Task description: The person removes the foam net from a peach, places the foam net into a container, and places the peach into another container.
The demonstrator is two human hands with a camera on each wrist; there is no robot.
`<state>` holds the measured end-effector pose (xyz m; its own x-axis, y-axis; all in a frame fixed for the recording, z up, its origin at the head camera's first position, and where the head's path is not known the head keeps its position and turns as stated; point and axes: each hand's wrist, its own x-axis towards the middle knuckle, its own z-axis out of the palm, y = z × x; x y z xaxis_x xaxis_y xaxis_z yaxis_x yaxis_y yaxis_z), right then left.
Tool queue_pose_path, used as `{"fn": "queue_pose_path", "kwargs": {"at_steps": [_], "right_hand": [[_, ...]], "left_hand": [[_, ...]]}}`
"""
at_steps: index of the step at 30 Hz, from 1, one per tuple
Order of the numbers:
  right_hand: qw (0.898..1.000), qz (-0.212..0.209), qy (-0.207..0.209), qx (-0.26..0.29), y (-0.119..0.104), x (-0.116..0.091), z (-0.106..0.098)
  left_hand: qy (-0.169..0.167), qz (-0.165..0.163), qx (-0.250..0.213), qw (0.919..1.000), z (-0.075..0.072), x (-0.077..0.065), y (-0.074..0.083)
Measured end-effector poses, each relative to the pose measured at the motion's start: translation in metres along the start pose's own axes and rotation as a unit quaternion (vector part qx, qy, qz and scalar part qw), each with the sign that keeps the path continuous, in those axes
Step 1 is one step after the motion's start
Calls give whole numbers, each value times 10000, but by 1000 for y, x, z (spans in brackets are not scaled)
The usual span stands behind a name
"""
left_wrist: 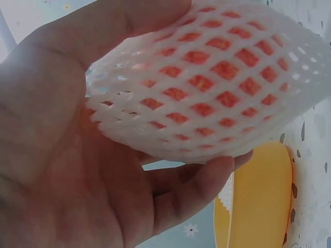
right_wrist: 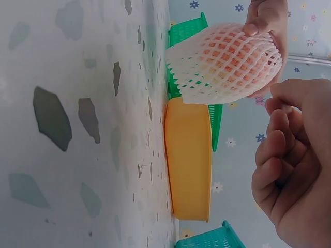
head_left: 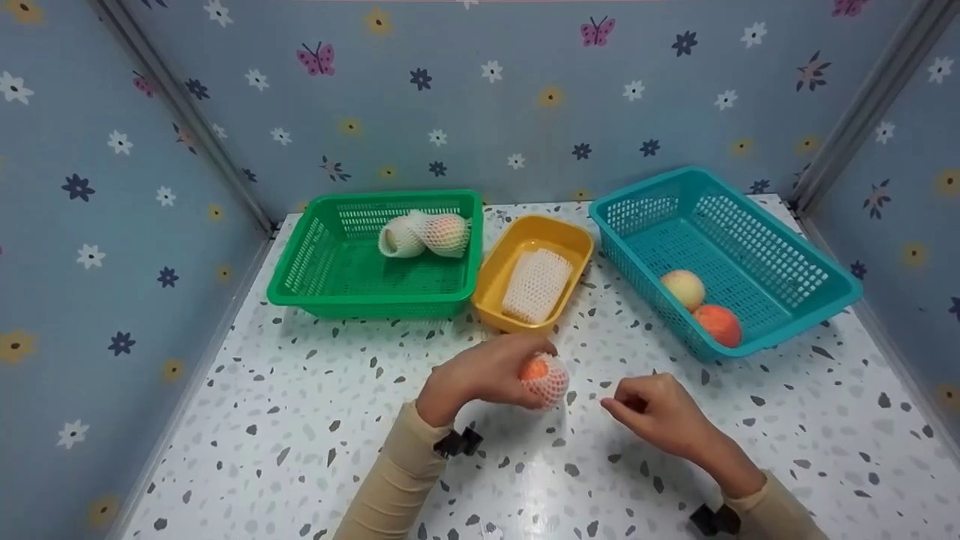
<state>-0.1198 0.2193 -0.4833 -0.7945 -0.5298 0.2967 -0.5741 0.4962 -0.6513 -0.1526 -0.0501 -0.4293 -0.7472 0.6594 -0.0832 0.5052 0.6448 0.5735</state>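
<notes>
My left hand (head_left: 491, 373) grips a red-orange apple (head_left: 535, 370) in a white foam net sleeve (head_left: 551, 386) over the table, in front of the yellow basket. In the left wrist view the foam net (left_wrist: 207, 93) covers the apple, with loose net past its far end; the fingers and thumb lie along its sides. To the right, my right hand (head_left: 664, 416) is held with curled fingers, holding nothing that I can see. The right wrist view shows its fingers (right_wrist: 276, 150) bent toward the palm, near the netted apple (right_wrist: 232, 59).
A green basket (head_left: 360, 301) at the back left contains netted fruit (head_left: 446, 234). The yellow basket (head_left: 491, 277) holds flat white foam nets (head_left: 538, 285). In the teal basket (head_left: 787, 330) at right lie a pale apple (head_left: 683, 289) and a red apple (head_left: 718, 325). Patterned walls surround the speckled table (head_left: 300, 420).
</notes>
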Motion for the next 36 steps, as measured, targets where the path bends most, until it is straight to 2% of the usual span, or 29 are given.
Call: {"fn": "queue_pose_path", "kwargs": {"at_steps": [9, 15, 22, 25, 31, 36], "right_hand": [[10000, 9, 20, 98, 2, -2, 0], [9993, -317, 189, 15, 3, -2, -1], [9993, -317, 212, 23, 3, -3, -2], [9991, -343, 236, 61, 4, -5, -1], [9998, -148, 136, 50, 3, -6, -2], [9997, -138, 187, -45, 4, -4, -5]], "left_hand": [[-101, 238, -28, 9997, 3, 3, -1], [-133, 332, 6, 9994, 3, 7, -4], [-194, 378, 37, 9991, 9, 12, -9], [-122, 331, 119, 9993, 12, 14, -10], [341, 222, 414, 9983, 21, 18, -12], [502, 233, 480, 9973, 20, 20, -9]]}}
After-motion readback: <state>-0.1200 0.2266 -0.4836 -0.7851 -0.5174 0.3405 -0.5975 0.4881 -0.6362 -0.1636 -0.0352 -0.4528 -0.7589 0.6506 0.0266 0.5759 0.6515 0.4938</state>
